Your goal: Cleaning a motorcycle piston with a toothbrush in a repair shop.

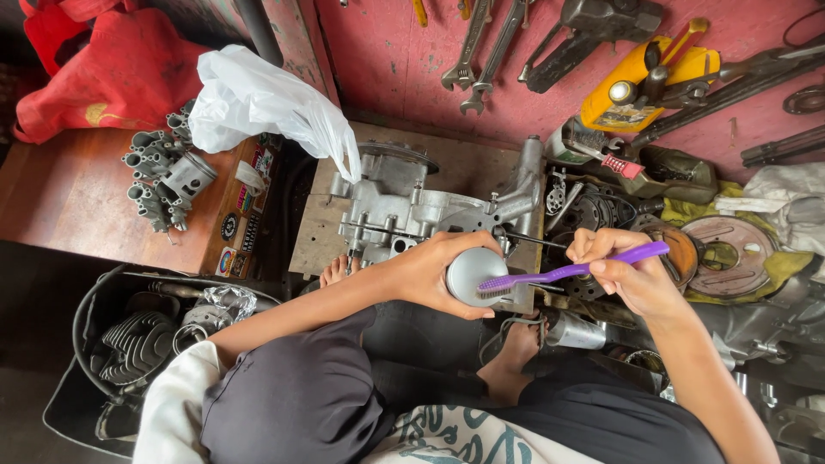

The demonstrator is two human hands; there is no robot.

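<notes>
Left hand [430, 273]: fingers wrapped around a grey piston [469, 273], held over the engine crankcase [404, 206]. Purple toothbrush [567, 271]: bristles touching the piston crown. Right hand [632, 277]: fingers pinched shut on the toothbrush handle, just beside the clutch parts [687, 249].

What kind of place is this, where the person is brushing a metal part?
Most likely a small engine or motorcycle repair workshop. Wrenches lie on the red floor, a bare engine casing sits on a board, and the left hand holds a piston while the right hand scrubs it with a purple toothbrush.
</notes>
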